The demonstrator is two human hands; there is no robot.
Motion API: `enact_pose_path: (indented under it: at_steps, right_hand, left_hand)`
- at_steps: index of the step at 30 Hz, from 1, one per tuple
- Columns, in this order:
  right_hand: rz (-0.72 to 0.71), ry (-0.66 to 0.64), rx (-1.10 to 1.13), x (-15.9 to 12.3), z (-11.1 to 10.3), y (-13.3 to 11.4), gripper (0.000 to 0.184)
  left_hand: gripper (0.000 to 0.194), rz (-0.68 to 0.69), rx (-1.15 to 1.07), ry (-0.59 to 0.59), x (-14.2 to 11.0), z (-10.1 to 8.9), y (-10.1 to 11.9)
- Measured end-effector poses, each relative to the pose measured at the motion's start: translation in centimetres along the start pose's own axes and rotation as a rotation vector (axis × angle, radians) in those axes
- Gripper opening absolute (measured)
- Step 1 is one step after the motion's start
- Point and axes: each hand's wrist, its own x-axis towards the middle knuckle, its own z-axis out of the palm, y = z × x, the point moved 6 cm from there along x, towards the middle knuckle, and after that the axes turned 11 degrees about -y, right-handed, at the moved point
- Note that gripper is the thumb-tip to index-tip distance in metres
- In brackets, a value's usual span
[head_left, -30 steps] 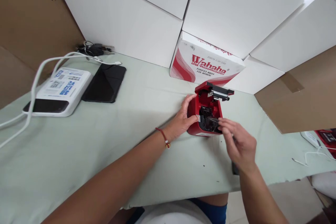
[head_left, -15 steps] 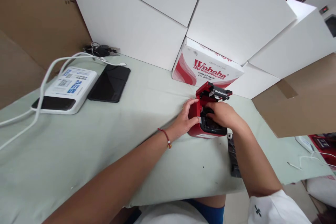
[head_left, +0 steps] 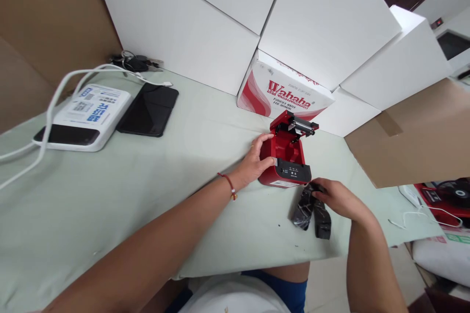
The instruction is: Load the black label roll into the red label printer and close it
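Observation:
A small red label printer (head_left: pixel 267 175) stands on the cloth with its lid (head_left: pixel 282 120) raised and its red inside bare. My left hand (head_left: pixel 253 161) grips the printer's left side, thumb at the front corner and fingers behind. Just right of the printer, my right hand (head_left: pixel 332 195) pinches a black, glossy plastic-wrapped piece (head_left: pixel 303 211) by its top end. Another black wrapped piece (head_left: pixel 323 225) lies beside it, partly under my fingers. What is inside the wrapping does not show.
A white Wahaba carton (head_left: pixel 286 93) stands behind the printer, against stacked white boxes (head_left: pixel 205 24). To the left lie a black phone (head_left: pixel 149 110), a white device (head_left: pixel 90 112) with a cable, and keys (head_left: pixel 135 62). A brown box (head_left: pixel 407 132) stands at right.
My right hand has come out of the printer with a black wrapped piece and moved down to the right beside the other one. My left hand stays on the printer.

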Motion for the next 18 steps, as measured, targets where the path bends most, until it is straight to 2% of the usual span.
enact_pose_path:
  at_steps: [2, 5, 7, 12, 15, 18]
  right_hand:
    - [0.065, -0.027, 0.045, 0.0, 1.6, 1.3, 0.039]
    - [0.207, 0.024, 0.046, -0.6, 2.1, 4.0, 0.047]
    - [0.245, 0.016, 0.046, -0.6, 2.4, 5.2, 0.047]
    - [0.256, -0.113, 0.083, -0.1, 3.3, 5.4, 0.056]
    - [0.265, -0.193, 0.112, -2.0, 1.0, 4.8, 0.058]
    - [0.235, -0.224, 0.115, -5.0, -3.9, 3.1, 0.068]
  left_hand:
    - [0.076, 0.001, 0.003, 0.0, 0.0, 0.0, -0.1]
    - [0.077, 0.004, 0.001, 0.007, 0.0, 0.0, -0.2]
    - [0.077, 0.005, -0.004, 0.011, 0.0, 0.0, -0.2]
    - [0.076, -0.013, -0.011, 0.031, 0.1, 0.1, 0.1]
    - [0.075, -0.02, -0.013, 0.028, 0.0, 0.1, 0.3]
    - [0.075, -0.026, -0.011, 0.025, 0.0, 0.1, 0.4]
